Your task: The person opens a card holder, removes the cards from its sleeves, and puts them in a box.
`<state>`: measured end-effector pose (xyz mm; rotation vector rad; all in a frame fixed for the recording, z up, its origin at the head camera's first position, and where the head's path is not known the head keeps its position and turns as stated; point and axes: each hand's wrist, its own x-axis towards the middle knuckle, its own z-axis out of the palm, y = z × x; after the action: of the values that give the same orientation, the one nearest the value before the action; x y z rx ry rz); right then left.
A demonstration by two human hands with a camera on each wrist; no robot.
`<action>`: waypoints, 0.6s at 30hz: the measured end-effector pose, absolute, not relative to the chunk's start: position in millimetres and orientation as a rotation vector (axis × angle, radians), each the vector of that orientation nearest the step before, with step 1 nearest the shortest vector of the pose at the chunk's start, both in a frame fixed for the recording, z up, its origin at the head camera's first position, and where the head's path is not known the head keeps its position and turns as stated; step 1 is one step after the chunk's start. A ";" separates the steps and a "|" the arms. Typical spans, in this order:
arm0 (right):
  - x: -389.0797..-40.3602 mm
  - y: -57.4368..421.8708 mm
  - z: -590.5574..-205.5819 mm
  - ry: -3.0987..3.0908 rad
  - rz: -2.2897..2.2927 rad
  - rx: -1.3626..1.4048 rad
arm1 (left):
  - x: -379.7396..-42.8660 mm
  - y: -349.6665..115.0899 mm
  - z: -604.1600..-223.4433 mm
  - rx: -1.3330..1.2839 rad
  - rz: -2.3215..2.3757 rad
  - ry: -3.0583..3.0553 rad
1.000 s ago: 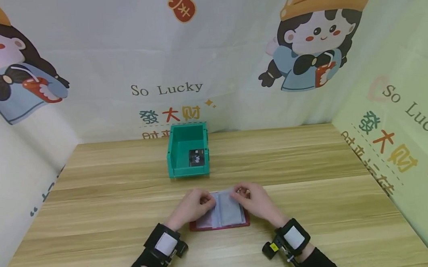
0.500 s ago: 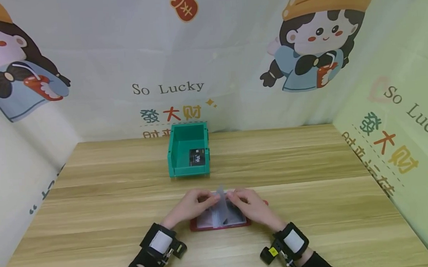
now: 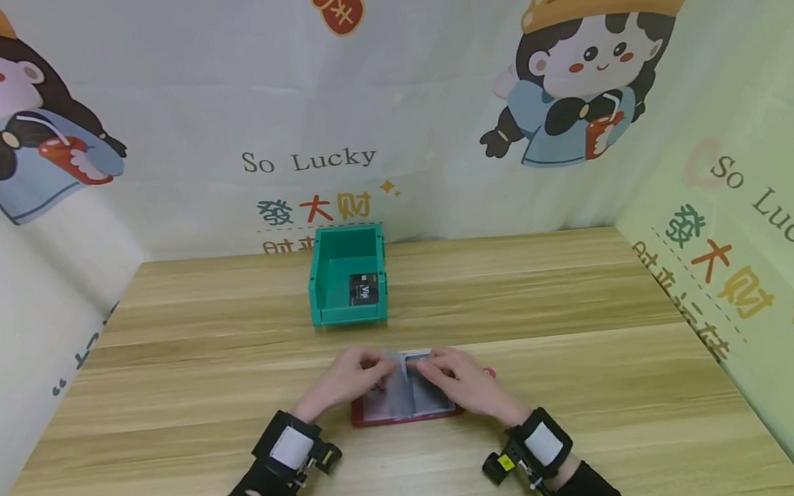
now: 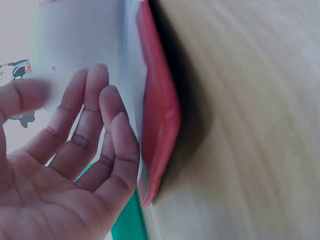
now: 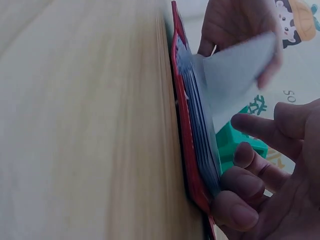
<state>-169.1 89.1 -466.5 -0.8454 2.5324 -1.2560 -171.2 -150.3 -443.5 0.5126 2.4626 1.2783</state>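
Note:
A red card holder (image 3: 406, 421) lies spread on the table, with clear plastic sleeve pages (image 3: 388, 402) inside. My left hand (image 3: 350, 374) pinches one of these pages near its far edge, left of the fold. In the right wrist view that page (image 5: 240, 70) stands up from the stack, slightly blurred. My right hand (image 3: 468, 383) is at the holder's right side, thumb stretched over the right-hand page. Its lower fingers (image 5: 235, 210) touch the holder's edge in the right wrist view, while the upper ones are apart from the pages. A dark card-like shape shows under the right-hand sleeve.
Beyond the holder stands a green open bin (image 3: 349, 314) with a black card marked "Vip" (image 3: 363, 289) in it. A small red tab (image 3: 490, 373) shows beside the right hand. Printed cloth walls (image 3: 431, 126) close off the back and sides of the wooden table (image 3: 575, 306).
A clear page has turned from the right side, through upright between the hands, over to the left with my left hand. My right hand has let go of it and stays at the holder's right.

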 end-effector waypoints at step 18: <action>-175.9 104.2 -470.1 2.801 -0.984 -0.664 | -159.5 -148.0 -431.1 0.083 0.994 2.784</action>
<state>-175.9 104.2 -470.1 -0.6636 2.8005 -0.9841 -159.5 -148.0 -431.1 0.0829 2.7841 0.9942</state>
